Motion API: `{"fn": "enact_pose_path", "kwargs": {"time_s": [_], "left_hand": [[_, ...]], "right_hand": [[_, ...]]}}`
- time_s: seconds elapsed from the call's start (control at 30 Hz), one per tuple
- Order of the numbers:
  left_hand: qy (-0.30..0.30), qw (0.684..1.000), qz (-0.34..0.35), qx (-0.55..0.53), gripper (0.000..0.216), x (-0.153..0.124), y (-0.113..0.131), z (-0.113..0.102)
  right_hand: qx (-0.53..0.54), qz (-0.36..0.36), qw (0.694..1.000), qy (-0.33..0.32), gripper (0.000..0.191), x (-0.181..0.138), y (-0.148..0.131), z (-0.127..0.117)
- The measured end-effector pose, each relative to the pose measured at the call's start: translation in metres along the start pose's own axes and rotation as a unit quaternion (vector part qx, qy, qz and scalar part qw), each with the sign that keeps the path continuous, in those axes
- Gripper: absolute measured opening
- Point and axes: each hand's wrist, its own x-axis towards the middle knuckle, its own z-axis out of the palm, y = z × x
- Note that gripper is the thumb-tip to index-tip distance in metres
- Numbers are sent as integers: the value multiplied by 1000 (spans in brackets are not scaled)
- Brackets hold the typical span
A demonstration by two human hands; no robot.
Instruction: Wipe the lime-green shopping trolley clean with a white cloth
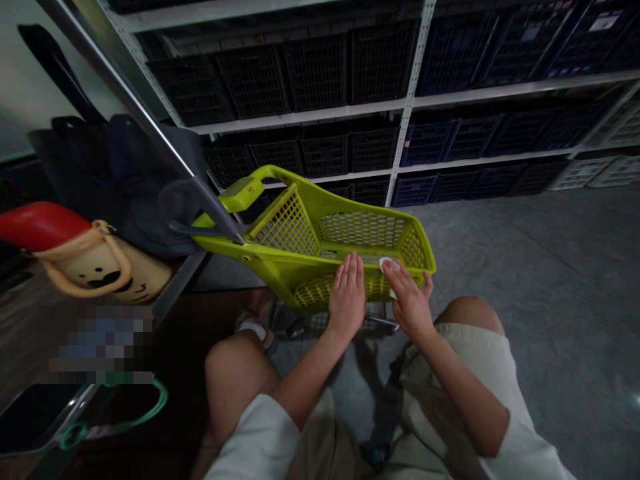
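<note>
A lime-green plastic shopping cart basket (310, 227) stands in front of my knees, its handle at the upper left. My left hand (347, 297) lies flat with fingers stretched out on the basket's near wall. My right hand (411, 300) presses a small white cloth or pad (387, 265) against the basket's rim at the near right corner, fingers laid over it. I am crouched, with both knees showing below.
Metal shelving (410, 100) with several black and blue crates fills the back. A slanted metal pole (165, 147) crosses at left. A beige bag with a red top (90, 263) and dark bags sit at left. Grey floor (550, 267) spreads to the right.
</note>
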Motion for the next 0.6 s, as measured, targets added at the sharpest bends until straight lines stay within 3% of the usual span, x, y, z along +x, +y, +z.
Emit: {"fn": "enact_pose_path", "kwargs": {"time_s": [0.1,0.2,0.33,0.47,0.53,0.6], "left_hand": [[-5,1000,3,-4,65,0,0,-1],[0,1000,-1,-1,64,0,2,1],[19,1000,-5,6,64,-2,2,6],[13,1000,-8,20,64,-1,1,9],[6,1000,-12,23,63,0,0,9],[4,1000,-13,19,62,1,0,8]], "right_hand": [[-25,62,997,39,89,-22,46,-6],[-30,121,989,78,80,-29,60,-3],[-16,136,985,108,78,-7,8,10],[25,56,997,39,78,22,-57,21],[31,39,999,14,79,26,-65,20],[26,16,1000,-1,84,21,-54,15]]}}
